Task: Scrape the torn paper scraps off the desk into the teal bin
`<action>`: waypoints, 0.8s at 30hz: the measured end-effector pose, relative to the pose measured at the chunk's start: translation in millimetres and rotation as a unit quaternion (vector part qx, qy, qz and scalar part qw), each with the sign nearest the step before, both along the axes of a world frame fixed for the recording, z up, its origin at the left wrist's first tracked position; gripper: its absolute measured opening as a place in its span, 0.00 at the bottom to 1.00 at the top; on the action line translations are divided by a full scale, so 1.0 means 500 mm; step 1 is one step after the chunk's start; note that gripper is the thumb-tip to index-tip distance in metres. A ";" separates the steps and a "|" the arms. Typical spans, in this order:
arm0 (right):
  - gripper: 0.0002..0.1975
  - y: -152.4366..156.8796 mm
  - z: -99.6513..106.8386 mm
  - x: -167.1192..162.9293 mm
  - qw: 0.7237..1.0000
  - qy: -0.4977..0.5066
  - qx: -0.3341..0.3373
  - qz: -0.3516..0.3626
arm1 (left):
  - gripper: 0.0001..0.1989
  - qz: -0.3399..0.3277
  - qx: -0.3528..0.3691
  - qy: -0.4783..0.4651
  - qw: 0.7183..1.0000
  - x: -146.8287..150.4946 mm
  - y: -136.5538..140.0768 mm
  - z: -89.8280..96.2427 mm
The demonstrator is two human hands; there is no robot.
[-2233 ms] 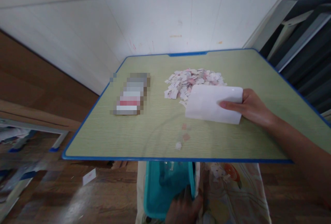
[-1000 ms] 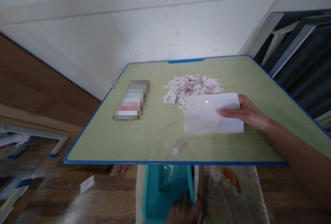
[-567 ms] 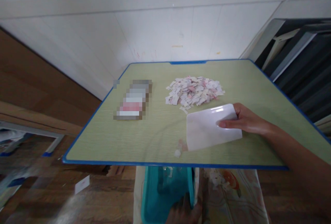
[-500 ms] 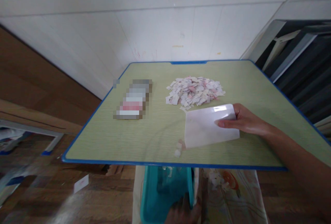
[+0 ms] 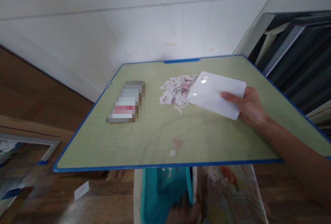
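My right hand (image 5: 249, 106) grips a white plastic scraper card (image 5: 216, 94), held tilted over the right side of a pile of torn pink and white paper scraps (image 5: 176, 89) on a green table with a blue rim (image 5: 165, 165). A few loose scraps (image 5: 176, 147) lie near the table's front edge. Below that edge my left hand (image 5: 184, 212) holds a teal plastic bin (image 5: 160, 191) by its right rim, partly cut off by the frame.
A blurred-out flat object (image 5: 126, 101) lies on the table's left part. Dark framed panels (image 5: 297, 44) lean at the right. A patterned cloth (image 5: 230, 196) lies under the table beside the bin. One paper piece (image 5: 81, 190) sits on the wooden floor.
My right hand drew the scraper toward the front edge, then lifted it and carried it back over the pile's right side. The left hand stayed on the bin.
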State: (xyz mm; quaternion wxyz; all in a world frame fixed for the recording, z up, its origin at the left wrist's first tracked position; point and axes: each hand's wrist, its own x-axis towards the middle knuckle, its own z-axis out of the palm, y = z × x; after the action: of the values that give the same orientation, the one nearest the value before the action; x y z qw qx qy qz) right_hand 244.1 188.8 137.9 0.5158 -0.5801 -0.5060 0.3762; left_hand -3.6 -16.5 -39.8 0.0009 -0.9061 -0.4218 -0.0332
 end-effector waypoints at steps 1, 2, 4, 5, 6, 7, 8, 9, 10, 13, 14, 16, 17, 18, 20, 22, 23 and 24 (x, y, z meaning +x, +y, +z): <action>0.15 0.001 -0.001 0.001 1.000 -0.001 -0.001 0.001 | 0.24 -0.001 0.005 -0.004 1.000 0.002 0.001 0.003; 0.14 0.001 -0.002 0.002 1.000 -0.004 -0.004 0.004 | 0.24 0.001 0.010 -0.012 1.000 0.003 0.003 0.007; 0.14 0.000 -0.003 0.001 1.000 -0.015 -0.009 0.009 | 0.24 0.015 0.017 -0.031 0.999 0.007 0.005 0.012; 0.15 -0.001 -0.003 -0.001 1.000 -0.021 -0.013 0.014 | 0.24 0.022 0.016 -0.039 0.999 0.008 0.005 0.015; 0.15 -0.002 -0.003 -0.003 0.999 -0.027 -0.016 0.021 | 0.24 0.027 0.012 -0.044 0.999 0.009 0.005 0.017; 0.15 -0.003 -0.002 -0.006 0.999 -0.031 -0.020 0.029 | 0.23 0.027 0.007 -0.045 0.999 0.009 0.005 0.019; 0.15 -0.005 -0.001 -0.008 0.998 -0.036 -0.023 0.040 | 0.23 0.024 0.004 -0.045 0.999 0.008 0.006 0.020; 0.15 -0.006 0.000 -0.010 0.998 -0.041 -0.027 0.051 | 0.22 0.018 0.002 -0.045 0.999 0.007 0.006 0.022; 0.15 -0.007 0.001 -0.012 0.996 -0.047 -0.032 0.063 | 0.22 0.014 -0.002 -0.043 0.999 0.006 0.006 0.023; 0.15 -0.008 0.002 -0.013 0.993 -0.064 -0.047 0.088 | 0.21 0.010 -0.010 -0.035 0.999 0.004 0.006 0.023; 0.15 -0.008 0.002 -0.011 0.993 -0.064 -0.050 0.091 | 0.21 0.013 -0.009 -0.033 0.999 0.005 0.006 0.022; 0.14 -0.008 0.002 -0.008 0.994 -0.051 -0.049 0.086 | 0.21 0.014 -0.007 -0.032 0.999 0.007 0.006 0.020; 0.14 -0.008 0.002 -0.006 0.995 -0.041 -0.046 0.079 | 0.20 0.011 -0.005 -0.033 0.999 0.008 0.006 0.019; 0.14 -0.008 0.003 -0.006 0.996 -0.032 -0.043 0.072 | 0.21 0.010 -0.005 -0.034 0.999 0.009 0.006 0.018; 0.14 -0.008 0.005 -0.007 0.997 -0.025 -0.041 0.064 | 0.22 0.011 0.001 -0.039 0.999 0.010 0.006 0.016; 0.14 -0.008 0.007 -0.010 0.996 -0.034 -0.046 0.071 | 0.22 0.017 0.003 -0.037 0.999 0.010 0.004 0.015; 0.14 -0.008 0.008 -0.012 0.995 -0.042 -0.051 0.079 | 0.21 0.018 0.000 -0.033 0.999 0.009 0.003 0.015; 0.13 -0.009 0.009 -0.014 0.993 -0.051 -0.056 0.089 | 0.21 0.018 -0.006 -0.026 0.999 0.008 0.002 0.015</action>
State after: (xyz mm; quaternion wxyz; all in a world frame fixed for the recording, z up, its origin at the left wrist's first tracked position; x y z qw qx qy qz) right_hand 237.3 184.4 142.6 0.4207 -0.5791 -0.5592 0.4183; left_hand 0.4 -15.6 -32.1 -0.0146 -0.8974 -0.4376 -0.0544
